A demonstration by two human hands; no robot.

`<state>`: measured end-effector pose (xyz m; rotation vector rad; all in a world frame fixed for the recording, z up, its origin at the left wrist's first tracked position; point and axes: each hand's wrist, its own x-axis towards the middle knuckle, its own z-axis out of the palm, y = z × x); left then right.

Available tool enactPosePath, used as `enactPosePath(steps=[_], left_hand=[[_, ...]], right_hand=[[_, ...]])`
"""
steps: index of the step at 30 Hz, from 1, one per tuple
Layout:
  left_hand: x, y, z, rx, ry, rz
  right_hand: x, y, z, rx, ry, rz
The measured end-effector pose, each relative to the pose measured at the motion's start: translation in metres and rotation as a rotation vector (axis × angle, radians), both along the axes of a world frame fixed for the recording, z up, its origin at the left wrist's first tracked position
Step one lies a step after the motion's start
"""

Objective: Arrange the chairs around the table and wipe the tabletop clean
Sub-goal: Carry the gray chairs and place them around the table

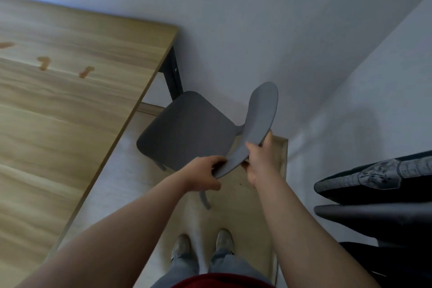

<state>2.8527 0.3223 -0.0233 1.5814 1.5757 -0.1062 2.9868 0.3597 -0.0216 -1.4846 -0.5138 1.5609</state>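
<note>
A grey chair (pixel 187 128) stands on the floor beside the right end of the wooden table (pixel 70 105), its seat facing the table edge. My left hand (pixel 203 174) grips the near end of the chair's curved backrest (pixel 259 119). My right hand (pixel 259 161) grips the backrest a little further along, fingers wrapped round its edge. Three brownish stains (pixel 43 63) lie on the tabletop towards its far left side.
A white wall corner rises just behind the chair. A black table leg (pixel 173 77) stands at the table's far corner. Dark cushions or furniture (pixel 374 182) fill the right side. My feet (pixel 203 248) stand on the pale floor between table and dark furniture.
</note>
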Motion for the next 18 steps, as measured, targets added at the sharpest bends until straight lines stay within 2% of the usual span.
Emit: enactPosePath(steps=[3, 6, 18], left_hand=[[0.003, 0.0, -0.004, -0.046, 0.023, 0.01], [0.002, 0.003, -0.006, -0.059, 0.006, 0.038], [0.034, 0.011, -0.002, -0.039, -0.036, 0.076]], right_hand=[[-0.005, -0.004, -0.002, -0.044, -0.058, 0.04], [0.002, -0.001, -0.002, -0.038, -0.028, 0.081], [0.035, 0.031, 0.006, -0.017, -0.087, 0.305]])
